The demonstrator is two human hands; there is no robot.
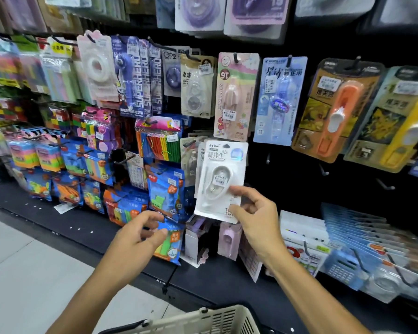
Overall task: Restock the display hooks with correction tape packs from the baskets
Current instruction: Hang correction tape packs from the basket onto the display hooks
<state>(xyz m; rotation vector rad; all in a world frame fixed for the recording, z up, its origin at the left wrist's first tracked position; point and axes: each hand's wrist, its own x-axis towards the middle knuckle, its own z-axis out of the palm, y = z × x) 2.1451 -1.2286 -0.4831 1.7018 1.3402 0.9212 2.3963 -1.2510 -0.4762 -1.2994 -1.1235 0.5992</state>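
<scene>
Basket (pixel 203 319): nearest. Right hand (pixel 256 218) pinches white pack (pixel 221 179); left hand (pixel 140 235) loosely curled, empty. Align hang-hole squarely onto hook.

Black pegboard wall (pixel 287 169), hung blister packs (pixel 237 97)

A white correction tape pack (pixel 221 179), a blister card with a clear bubble over a white dispenser and a small price label, is held upright against the black display wall, its hang hole at a hook below the pink pack. The cream slatted basket (pixel 203 320) sits at the bottom edge
</scene>
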